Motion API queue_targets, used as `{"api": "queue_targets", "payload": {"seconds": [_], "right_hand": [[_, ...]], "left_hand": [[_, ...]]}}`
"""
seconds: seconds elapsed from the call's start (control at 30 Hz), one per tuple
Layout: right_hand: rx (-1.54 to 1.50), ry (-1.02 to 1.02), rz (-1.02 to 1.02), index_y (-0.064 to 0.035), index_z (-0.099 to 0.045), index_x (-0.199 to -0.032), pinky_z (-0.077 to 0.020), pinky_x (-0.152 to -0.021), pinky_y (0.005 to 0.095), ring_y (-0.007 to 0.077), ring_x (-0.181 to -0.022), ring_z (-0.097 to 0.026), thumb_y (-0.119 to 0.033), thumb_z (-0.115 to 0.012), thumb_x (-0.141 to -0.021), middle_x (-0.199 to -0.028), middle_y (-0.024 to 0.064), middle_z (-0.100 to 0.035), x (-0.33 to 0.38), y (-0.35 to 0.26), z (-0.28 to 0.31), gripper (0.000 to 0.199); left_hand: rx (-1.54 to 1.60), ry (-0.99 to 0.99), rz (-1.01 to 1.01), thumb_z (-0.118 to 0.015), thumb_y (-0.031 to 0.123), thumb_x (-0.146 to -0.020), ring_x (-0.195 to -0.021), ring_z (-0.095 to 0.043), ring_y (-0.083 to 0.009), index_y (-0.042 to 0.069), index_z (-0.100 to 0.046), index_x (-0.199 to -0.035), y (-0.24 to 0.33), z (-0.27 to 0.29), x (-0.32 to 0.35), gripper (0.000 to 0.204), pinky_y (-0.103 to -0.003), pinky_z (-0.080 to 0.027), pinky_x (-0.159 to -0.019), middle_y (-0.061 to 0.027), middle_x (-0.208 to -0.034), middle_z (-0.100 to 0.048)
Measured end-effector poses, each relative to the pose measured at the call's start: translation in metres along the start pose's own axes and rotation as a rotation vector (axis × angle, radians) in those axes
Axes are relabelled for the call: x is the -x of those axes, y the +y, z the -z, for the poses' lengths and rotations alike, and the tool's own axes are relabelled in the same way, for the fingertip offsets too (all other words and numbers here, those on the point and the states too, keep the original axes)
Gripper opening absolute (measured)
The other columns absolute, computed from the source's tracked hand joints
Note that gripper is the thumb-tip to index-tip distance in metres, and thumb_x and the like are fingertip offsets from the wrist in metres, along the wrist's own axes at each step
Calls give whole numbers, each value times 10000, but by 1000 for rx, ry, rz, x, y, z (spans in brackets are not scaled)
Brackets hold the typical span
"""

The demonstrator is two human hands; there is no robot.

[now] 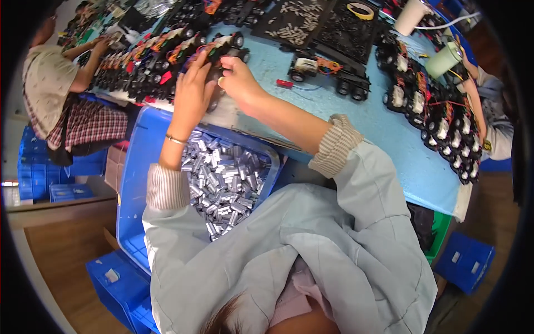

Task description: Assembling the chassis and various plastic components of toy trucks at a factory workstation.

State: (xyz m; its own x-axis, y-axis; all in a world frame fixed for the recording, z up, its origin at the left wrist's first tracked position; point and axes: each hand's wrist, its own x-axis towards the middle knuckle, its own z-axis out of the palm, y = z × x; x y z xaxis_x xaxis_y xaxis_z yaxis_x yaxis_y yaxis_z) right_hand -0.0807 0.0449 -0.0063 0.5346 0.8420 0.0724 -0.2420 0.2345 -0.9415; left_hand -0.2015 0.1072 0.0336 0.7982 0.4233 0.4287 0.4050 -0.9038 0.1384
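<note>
My left hand (191,93) is bent round a dark toy car chassis (213,102) at the table's near edge, its thumb and fingers on either side. Much of that chassis is hidden by my hands, though a black wheel shows below them. Close by on the right, my right hand (240,83) has its fingers curled in a pinch over the same spot. Whatever lies between those fingertips is too small to make out. Just beyond stand rows of toy car chassis (167,42) with black wheels, orange parts and wires.
A blue bin (133,172) full of silvery metal pieces (222,178) sits below my forearms. On the blue table (267,117) are another wired chassis (328,72), a red part (284,83), black trays (292,22) and a tape roll (360,10). Other people work left and right.
</note>
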Motion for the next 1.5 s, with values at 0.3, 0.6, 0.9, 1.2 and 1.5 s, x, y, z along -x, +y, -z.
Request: {"api": "queue_targets", "payload": {"seconds": [0.3,0.6,0.9,1.2,1.5], "right_hand": [[1189,-127,564,-45,-568,-1071,-449,-867,386,307,-1027,-535,38,-588,-751,-1050,118,-557,86,-95,187,331],[1719,-55,401,-48,-470,-1226,-436,-859,443,336,-1078,-466,-170,-755,-657,-1135,130,-506,78,-96,249,648],[1581,-19,285,1,-447,-1232,-431,-853,411,337,-981,-474,-286,-802,-583,-1033,173,-509,133,-108,204,794],[1615,-149,311,-31,-478,-1200,-403,-790,380,288,-942,-466,-272,-810,-585,-1003,118,-510,173,-114,180,740],[1551,-204,303,-49,-493,-1181,-374,-775,375,272,-929,-459,-282,-811,-579,-1013,102,-510,186,-109,176,719]], "left_hand": [[-265,117,-44,-600,79,-810,-1285,-403,-327,32,-526,-1213,37,2,-1,413,-483,-313,-1036,-100,-1434,-395],[379,140,-174,-614,164,-834,-1153,-491,-357,10,-600,-1101,169,-70,-74,309,-399,-396,-961,-181,-1226,-541],[116,-889,-61,-547,348,-817,-800,-648,-310,-4,-687,-740,176,-94,-154,387,-403,-490,-715,-178,-777,-672],[308,-1046,-330,-551,365,-833,-683,-626,-338,-50,-663,-775,172,-71,-111,434,-412,-475,-639,-216,-726,-648],[-39,-829,-185,-538,387,-826,-701,-613,-399,-42,-658,-749,167,-39,-94,452,-454,-488,-673,-238,-750,-638]]}}
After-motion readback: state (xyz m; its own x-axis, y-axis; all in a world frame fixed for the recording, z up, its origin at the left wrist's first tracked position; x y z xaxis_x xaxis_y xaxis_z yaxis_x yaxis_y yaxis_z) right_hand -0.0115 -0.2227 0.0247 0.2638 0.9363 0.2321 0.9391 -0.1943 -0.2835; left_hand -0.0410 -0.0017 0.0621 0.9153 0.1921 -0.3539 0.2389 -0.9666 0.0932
